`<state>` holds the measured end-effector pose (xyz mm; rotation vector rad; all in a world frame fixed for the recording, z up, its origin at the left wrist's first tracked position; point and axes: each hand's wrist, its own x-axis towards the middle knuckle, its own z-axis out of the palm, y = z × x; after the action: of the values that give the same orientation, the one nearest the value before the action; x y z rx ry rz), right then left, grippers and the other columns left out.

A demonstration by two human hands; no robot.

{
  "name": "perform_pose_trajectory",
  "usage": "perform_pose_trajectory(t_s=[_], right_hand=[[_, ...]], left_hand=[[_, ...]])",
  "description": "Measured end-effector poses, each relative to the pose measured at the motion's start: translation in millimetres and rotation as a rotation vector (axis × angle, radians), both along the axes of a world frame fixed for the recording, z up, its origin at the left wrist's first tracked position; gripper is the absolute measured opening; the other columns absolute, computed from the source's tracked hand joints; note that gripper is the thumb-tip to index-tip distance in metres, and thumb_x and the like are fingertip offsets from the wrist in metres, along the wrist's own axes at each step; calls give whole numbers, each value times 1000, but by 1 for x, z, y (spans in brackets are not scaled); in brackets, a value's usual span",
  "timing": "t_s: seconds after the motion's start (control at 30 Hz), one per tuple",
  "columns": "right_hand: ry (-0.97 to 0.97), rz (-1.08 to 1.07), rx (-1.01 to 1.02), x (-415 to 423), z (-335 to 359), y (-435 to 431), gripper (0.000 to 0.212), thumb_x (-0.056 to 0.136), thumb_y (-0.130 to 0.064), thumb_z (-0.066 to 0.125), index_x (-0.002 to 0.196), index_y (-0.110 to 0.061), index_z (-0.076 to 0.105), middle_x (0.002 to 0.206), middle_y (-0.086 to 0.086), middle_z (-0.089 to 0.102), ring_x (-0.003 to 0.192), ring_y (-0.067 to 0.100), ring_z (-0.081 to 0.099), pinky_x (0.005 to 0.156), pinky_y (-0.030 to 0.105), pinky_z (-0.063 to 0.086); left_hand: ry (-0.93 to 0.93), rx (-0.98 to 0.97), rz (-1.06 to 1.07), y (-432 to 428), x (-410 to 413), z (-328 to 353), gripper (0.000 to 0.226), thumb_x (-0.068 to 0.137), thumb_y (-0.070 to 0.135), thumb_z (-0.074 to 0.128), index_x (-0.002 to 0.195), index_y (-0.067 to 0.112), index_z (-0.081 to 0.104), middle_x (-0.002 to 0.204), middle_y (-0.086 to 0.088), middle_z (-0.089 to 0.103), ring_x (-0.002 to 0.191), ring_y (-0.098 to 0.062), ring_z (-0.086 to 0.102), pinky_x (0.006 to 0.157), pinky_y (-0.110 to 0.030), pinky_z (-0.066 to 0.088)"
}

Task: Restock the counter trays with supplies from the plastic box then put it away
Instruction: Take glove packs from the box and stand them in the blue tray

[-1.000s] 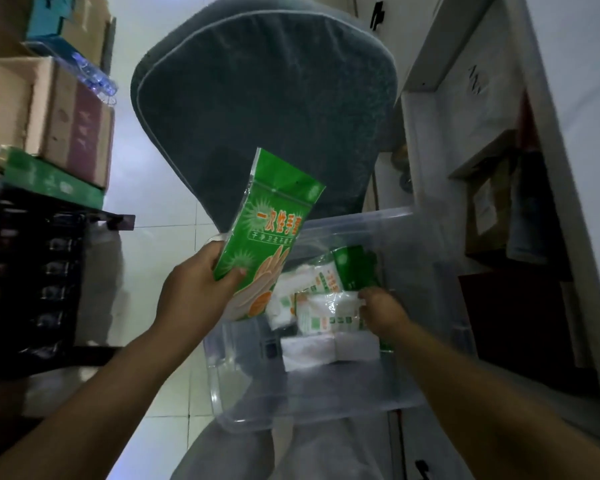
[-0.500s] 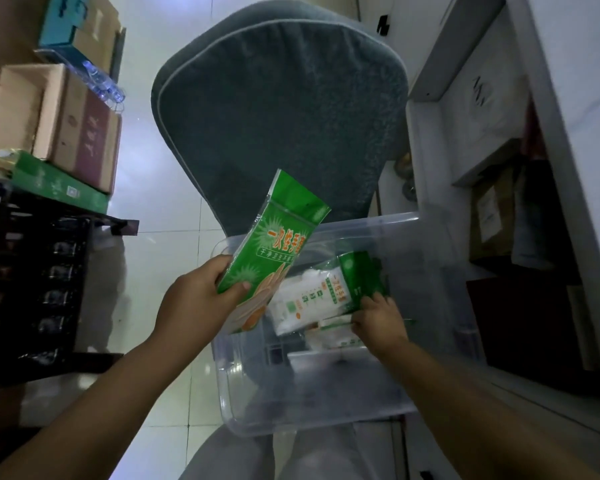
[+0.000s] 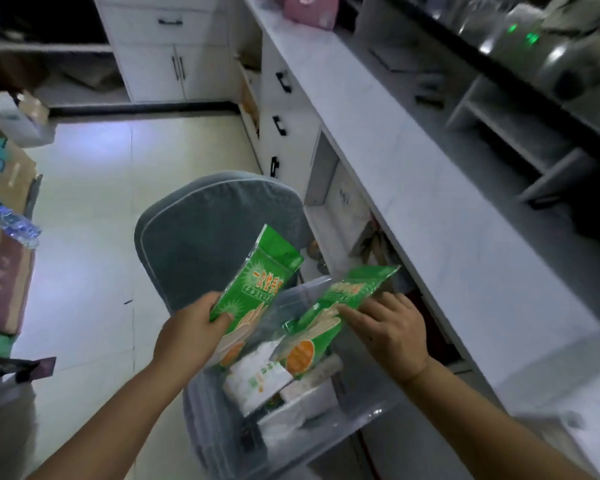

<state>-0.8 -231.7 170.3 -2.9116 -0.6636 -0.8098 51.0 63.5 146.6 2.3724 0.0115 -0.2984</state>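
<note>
Unloading step: the left hand (image 3: 191,336) pinched a green packet (image 3: 257,282), the right hand (image 3: 392,334) pinched a second packet (image 3: 329,313); the plastic box (image 3: 361,420) sat beneath the fingers. Next likely called for carrying both to the surface (image 3: 430,202).

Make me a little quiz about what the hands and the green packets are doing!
1. True or false: the left hand grips a green glove packet.
2. What does the right hand hold? A) a second green packet B) a water bottle C) a pink bag
3. Fill the gap: the white packets lie inside the clear plastic ___.
Key: 1 true; 2 A; 3 box.
</note>
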Motion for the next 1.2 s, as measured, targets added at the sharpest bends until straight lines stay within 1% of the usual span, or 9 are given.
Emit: perform_pose_trajectory(t_s=[0.2, 0.4, 0.5, 0.6, 0.73, 0.87, 0.97, 1.1, 1.2], right_hand=[[-73, 6, 180, -45, 66, 4, 23, 91, -24, 56, 97, -13, 75, 76, 7, 71, 62, 25, 63, 55, 31, 54], [-143, -199, 327, -104, 107, -19, 22, 91, -17, 56, 98, -7, 73, 87, 8, 72, 79, 19, 63, 71, 25, 53], [-130, -343, 447, -137, 114, -38, 21, 79, 2, 69, 99, -6, 72, 91, 8, 72, 83, 17, 67, 72, 32, 57], [-98, -461, 568, -174, 117, -54, 35, 75, 9, 70, 104, -10, 70, 98, 3, 71, 86, 14, 69, 74, 34, 58], [-59, -591, 1032, -222, 123, -72, 45, 87, 10, 55, 118, -22, 60, 102, 0, 72, 92, 9, 68, 78, 28, 57], [26, -694, 1559, -278, 127, -102, 42, 94, -27, 50, 135, -26, 39, 110, -1, 66, 98, 9, 64, 80, 22, 53], [97, -670, 1758, -322, 123, -126, 53, 76, -44, 63, 123, -24, 48, 108, 1, 70, 99, 19, 67, 86, 38, 54], [-66, -707, 1868, -382, 125, -165, 20, 84, -22, 66, 104, -19, 64, 93, 8, 75, 83, 25, 71, 69, 36, 58], [-144, -756, 1893, -433, 126, -201, 12, 88, -12, 60, 91, -16, 71, 83, 8, 75, 71, 21, 71, 59, 31, 56]], left_hand=[[27, -168, -219, -62, 7, 28, 6, 85, 23, 58, 90, 25, 61, 81, 2, 66, 78, -21, 61, 65, -33, 44], [504, -907, -220, -136, -20, 66, 18, 94, 11, 48, 97, 18, 64, 87, -4, 75, 75, -17, 71, 60, -26, 55], [652, -1073, -225, -165, -37, 87, 18, 92, 22, 52, 97, 11, 65, 85, -11, 76, 74, -25, 72, 55, -30, 57], [646, -1094, -360, -194, -59, 103, 34, 78, 30, 63, 104, 7, 62, 97, -18, 73, 87, -35, 69, 75, -44, 57], [551, -1063, -464, -238, -101, 119, 30, 78, 21, 67, 103, 6, 61, 91, -17, 74, 80, -32, 71, 67, -40, 59], [469, -1049, -551, -288, -155, 131, 28, 81, 21, 69, 104, 8, 61, 94, -16, 74, 84, -32, 71, 73, -43, 59], [439, -1031, -617, -329, -207, 141, 27, 80, 25, 69, 102, 11, 62, 92, -12, 75, 83, -29, 72, 69, -39, 59], [404, -986, -691, -380, -271, 150, 22, 92, 34, 52, 100, 16, 61, 94, -10, 74, 87, -27, 71, 78, -42, 56], [270, -924, -753, -412, -303, 153, 23, 96, 34, 44, 96, 21, 62, 91, 2, 74, 86, -14, 70, 71, -29, 54]])
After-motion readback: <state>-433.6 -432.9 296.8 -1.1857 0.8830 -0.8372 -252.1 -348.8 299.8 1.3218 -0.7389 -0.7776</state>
